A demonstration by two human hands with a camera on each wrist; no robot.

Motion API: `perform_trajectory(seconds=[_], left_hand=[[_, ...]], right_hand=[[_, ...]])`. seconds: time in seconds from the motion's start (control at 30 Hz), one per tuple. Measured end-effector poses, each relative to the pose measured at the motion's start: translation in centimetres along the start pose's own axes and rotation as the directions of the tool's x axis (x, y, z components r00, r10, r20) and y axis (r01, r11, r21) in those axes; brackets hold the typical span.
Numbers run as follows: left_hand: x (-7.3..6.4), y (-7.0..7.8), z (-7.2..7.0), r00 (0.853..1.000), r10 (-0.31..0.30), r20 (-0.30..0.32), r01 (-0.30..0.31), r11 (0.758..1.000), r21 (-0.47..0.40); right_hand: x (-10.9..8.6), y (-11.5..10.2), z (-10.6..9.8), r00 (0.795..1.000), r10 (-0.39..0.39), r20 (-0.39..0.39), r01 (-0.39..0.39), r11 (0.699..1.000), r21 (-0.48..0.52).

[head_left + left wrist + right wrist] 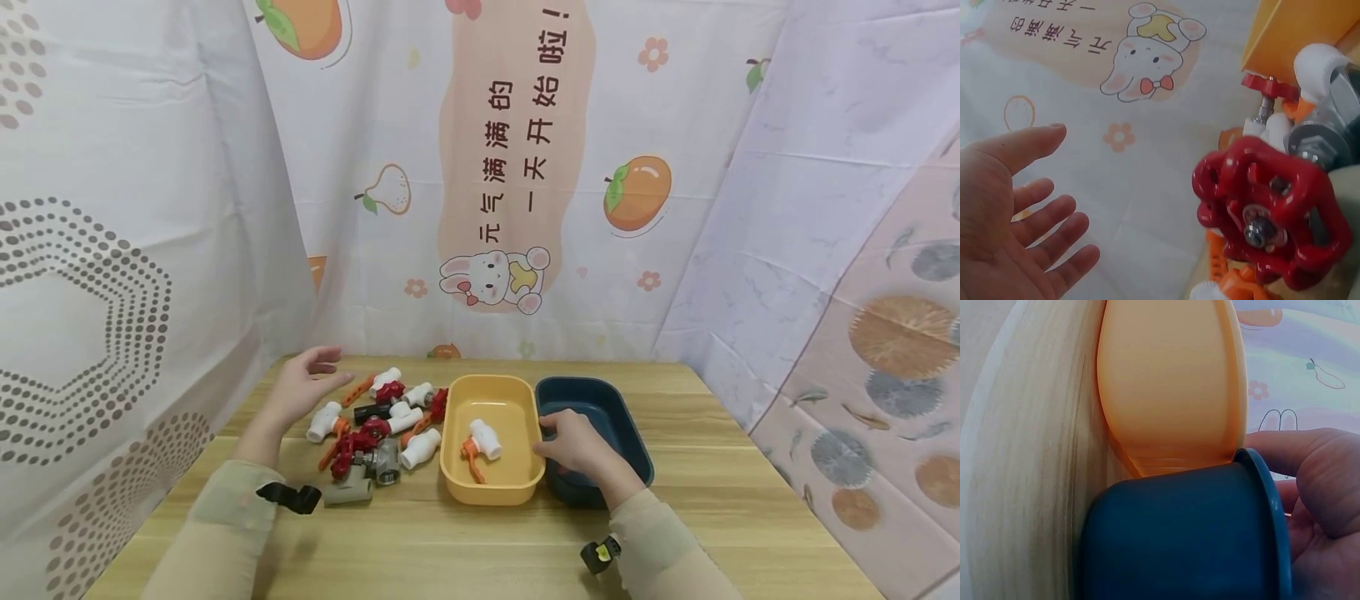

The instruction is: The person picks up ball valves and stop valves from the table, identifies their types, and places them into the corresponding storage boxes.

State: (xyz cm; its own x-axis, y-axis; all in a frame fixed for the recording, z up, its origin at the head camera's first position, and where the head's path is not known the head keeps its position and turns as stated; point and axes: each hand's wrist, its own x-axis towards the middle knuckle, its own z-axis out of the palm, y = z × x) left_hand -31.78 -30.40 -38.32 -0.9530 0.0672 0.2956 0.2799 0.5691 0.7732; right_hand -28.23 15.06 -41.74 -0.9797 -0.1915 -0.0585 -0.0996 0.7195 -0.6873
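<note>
My left hand hovers at the left edge of a pile of pipe valves, fingers spread and holding nothing. Nearest to it are a white ball valve with an orange lever and, in the left wrist view, a gate valve's red handwheel. At the rims between the two bins is my right hand, thumb and fingers loosely bent. It overlaps the dark blue bin; a small red patch shows inside under the hand. One white ball valve with an orange lever lies in the yellow bin.
Both bins stand side by side on the wooden table. The pile left of the yellow bin also has a grey pipe fitting, a metal fitting and several white valves. A printed curtain hangs behind the table and along both sides.
</note>
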Motion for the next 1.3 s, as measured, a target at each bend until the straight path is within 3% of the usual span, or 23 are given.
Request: perform_trajectory(seconds=[0.27, 0.6, 0.83, 1.3], left_hand=[[-0.2, -1.4, -0.6, 0.999, -0.04, -0.023, 0.041, 0.999, 0.025], [-0.2, -2.6, -0.7, 0.995, -0.104, -0.008, 0.104, 0.994, 0.043], [-0.3, -3.5, -0.6, 0.994, -0.105, -0.004, 0.105, 0.992, 0.064], [-0.5, -5.2, -0.1, 0.981, -0.145, 0.127, 0.133, 0.986, 0.099]], right_hand=[[-0.1, -0.1, -0.1, 1.0, 0.003, 0.002, -0.003, 1.0, 0.004], [-0.1, 0.1, -0.1, 1.0, -0.013, -0.008, 0.013, 1.0, 0.008], [0.0, 0.2, 0.0, 1.0, -0.021, -0.008, 0.021, 1.0, 0.001], [0.0, 0.2, 0.0, 1.0, -0.03, -0.002, 0.03, 1.0, -0.01]])
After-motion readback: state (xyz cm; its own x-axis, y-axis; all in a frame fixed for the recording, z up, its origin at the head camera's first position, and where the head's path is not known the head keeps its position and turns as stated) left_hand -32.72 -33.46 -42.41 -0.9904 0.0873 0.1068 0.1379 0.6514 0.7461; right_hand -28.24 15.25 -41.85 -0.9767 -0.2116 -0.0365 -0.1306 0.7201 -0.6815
